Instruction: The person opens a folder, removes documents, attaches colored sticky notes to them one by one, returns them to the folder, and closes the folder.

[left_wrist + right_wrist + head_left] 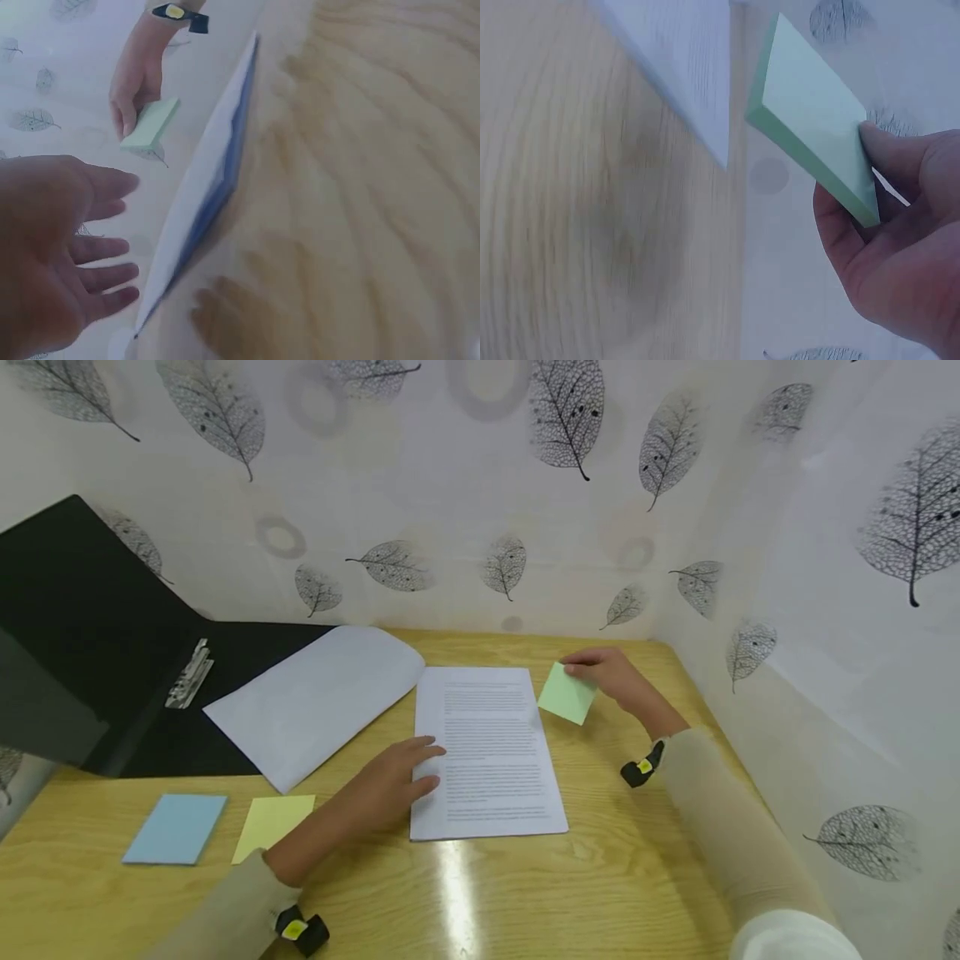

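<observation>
Right hand (pixel 606 673) has the green sticky pad (pixel 567 695) pinched by one edge near the papers' (pixel 491 752) right side, probably keeping its face clear, while the left hand (pixel 388 787), loose and ungripping, maybe steadies them.

Wood-grain table (pixel 600 868): black folder (pixel 168 747), printed sheets (pixel 491 743), blue pad (pixel 175 829), yellow square (pixel 273 820), probably pad, partly hidden.

Black folder (pixel 82 643) cropped at head view's left; print (pixel 491 731) on paper stack (pixel 487 768) too small to read
</observation>
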Action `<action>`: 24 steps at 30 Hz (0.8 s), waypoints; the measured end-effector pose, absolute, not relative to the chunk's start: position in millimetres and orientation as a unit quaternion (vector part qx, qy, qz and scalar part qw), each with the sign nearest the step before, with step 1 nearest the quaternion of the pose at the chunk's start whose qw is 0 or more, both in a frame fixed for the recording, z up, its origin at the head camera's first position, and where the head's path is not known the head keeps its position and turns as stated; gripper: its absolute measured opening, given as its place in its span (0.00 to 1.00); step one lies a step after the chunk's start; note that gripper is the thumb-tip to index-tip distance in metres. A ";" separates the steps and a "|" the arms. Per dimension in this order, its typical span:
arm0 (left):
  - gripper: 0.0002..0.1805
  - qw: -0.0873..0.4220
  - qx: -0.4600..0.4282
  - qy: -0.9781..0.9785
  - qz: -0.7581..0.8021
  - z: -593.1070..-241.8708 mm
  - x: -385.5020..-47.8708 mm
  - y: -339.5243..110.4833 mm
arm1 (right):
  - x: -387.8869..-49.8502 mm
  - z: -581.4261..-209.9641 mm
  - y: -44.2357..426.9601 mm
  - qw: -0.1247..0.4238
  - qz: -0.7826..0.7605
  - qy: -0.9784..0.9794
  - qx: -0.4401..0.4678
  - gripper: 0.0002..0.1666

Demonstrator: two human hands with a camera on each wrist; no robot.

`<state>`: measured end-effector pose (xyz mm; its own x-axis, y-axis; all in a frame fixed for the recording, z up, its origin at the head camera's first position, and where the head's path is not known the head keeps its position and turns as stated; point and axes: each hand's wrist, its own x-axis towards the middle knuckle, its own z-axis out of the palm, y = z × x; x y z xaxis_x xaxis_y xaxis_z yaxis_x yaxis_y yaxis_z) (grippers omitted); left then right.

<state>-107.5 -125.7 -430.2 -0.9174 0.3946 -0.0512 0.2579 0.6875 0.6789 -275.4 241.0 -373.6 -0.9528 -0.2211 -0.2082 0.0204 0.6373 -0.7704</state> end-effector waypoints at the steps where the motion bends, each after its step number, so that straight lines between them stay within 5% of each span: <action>1: 0.25 0.090 0.181 0.904 0.376 -427.8 -109.6 -123.1 | -269.2 -371.0 232.5 0.150 -0.423 0.891 -0.068 0.23; 6: 0.29 0.084 0.204 0.820 0.528 -420.1 -120.3 -103.5 | -236.9 -361.9 190.8 0.175 -0.435 0.873 -0.137 0.18; 11: 0.30 0.135 0.212 0.717 0.650 -419.3 -123.7 -85.9 | -213.2 -363.1 161.6 0.200 -0.453 0.851 -0.174 0.18; 17: 0.29 0.172 0.204 0.696 0.667 -419.3 -119.6 -81.0 | -201.5 -366.4 145.1 0.222 -0.491 0.826 -0.165 0.24; 24: 0.27 0.160 0.164 0.682 0.695 -421.3 -119.2 -80.3 | -197.8 -368.1 141.2 0.215 -0.512 0.816 -0.161 0.23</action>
<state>-119.2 -80.3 -421.3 -0.8950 0.4460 0.0087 0.0002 -0.0191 0.9998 -197.8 141.2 -368.1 -0.8560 -0.4825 -0.1856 -0.0427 0.4238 -0.9048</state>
